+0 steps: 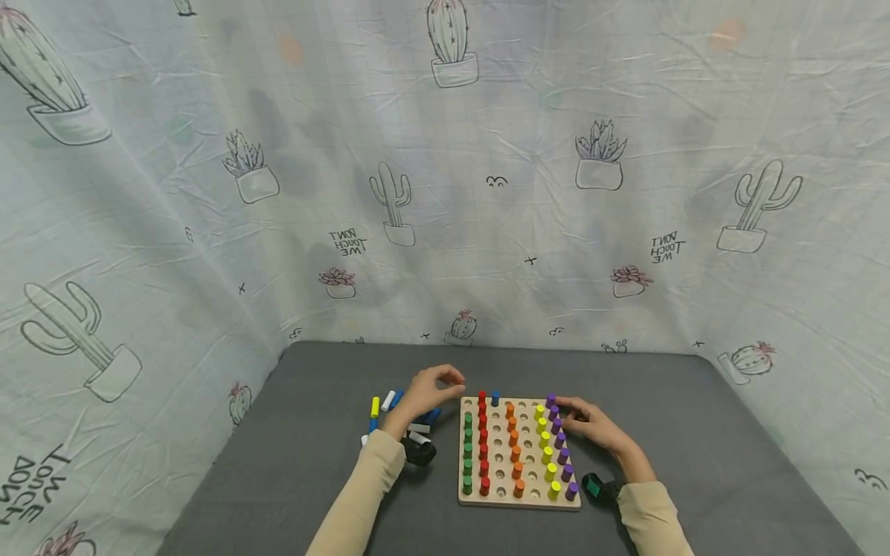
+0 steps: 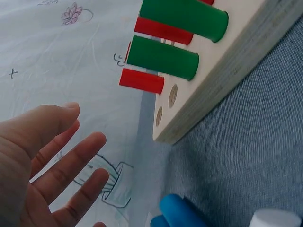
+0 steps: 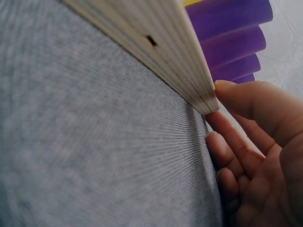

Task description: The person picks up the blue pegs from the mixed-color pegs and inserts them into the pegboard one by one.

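Note:
A wooden pegboard (image 1: 492, 494) on the grey table carries columns of green pegs (image 1: 468, 452), red pegs (image 1: 483, 437), orange pegs (image 1: 516, 454), yellow pegs (image 1: 548, 455) and purple pegs (image 1: 564, 455). One blue peg (image 1: 495, 399) stands in the far row. My left hand (image 1: 424, 392) hovers beside the board's far left corner. Its fingers are apart and hold nothing in the left wrist view. At the far right corner, my right hand (image 1: 591, 423) pinches the board's edge, the thumb (image 3: 232, 90) at the upper rim and a finger lower against the side.
Loose pegs lie left of the board, partly behind my left arm: a yellow peg (image 1: 375, 407), white pegs (image 1: 388, 401) and blue pegs (image 1: 434, 415). Each wrist wears a dark band. A cactus-print curtain (image 1: 528, 232) hangs behind the grey table (image 1: 313, 432).

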A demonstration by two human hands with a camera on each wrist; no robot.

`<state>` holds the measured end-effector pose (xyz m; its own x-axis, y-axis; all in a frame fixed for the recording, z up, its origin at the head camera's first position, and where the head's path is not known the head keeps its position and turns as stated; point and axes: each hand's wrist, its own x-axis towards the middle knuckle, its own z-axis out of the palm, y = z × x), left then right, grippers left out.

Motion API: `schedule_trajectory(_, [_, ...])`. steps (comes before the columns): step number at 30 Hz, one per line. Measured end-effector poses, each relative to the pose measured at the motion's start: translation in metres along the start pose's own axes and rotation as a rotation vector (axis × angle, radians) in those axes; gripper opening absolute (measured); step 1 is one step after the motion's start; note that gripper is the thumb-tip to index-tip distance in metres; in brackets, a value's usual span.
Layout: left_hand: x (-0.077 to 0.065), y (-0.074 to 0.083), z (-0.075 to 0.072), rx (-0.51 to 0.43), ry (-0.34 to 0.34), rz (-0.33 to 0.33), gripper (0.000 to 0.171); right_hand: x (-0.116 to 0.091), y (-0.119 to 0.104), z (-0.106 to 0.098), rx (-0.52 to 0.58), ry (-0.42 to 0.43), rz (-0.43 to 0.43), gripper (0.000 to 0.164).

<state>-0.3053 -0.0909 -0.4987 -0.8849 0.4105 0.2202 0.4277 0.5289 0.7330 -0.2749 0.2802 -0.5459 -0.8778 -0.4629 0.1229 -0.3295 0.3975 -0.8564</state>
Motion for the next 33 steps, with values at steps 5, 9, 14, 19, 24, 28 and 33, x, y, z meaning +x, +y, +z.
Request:
schedule_trajectory(5, [-0.002,-0.004,-0.004,0.014,0.010,0.002,0.019,0.000,-0.002,0.000,0.010,-0.007,-0.005,0.046])
schedule_trajectory(9, [-0.005,-0.006,-0.008,0.019,0.018,0.016,0.020,0.002,-0.003,-0.001,0.003,-0.001,-0.010,0.045])
schedule_trajectory(14, [-0.006,-0.007,-0.010,0.029,0.023,0.009,0.018,0.004,-0.002,-0.001,-0.005,0.002,-0.025,0.044])
schedule_trajectory(19, [-0.009,-0.006,-0.010,0.036,0.026,-0.003,0.018,0.001,0.001,0.000,-0.008,-0.005,-0.030,0.044])
schedule_trajectory(24, [-0.012,-0.005,-0.013,0.064,0.040,-0.031,0.018,-0.001,0.003,0.000,-0.007,-0.005,-0.043,0.044])
schedule_trajectory(28, [-0.015,-0.009,-0.017,0.073,0.044,-0.051,0.021,-0.001,0.003,0.001,0.001,-0.005,-0.043,0.044])
schedule_trajectory(33, [-0.019,-0.014,-0.022,0.074,0.056,-0.058,0.018,0.000,0.002,0.001,0.006,-0.001,-0.044,0.044])
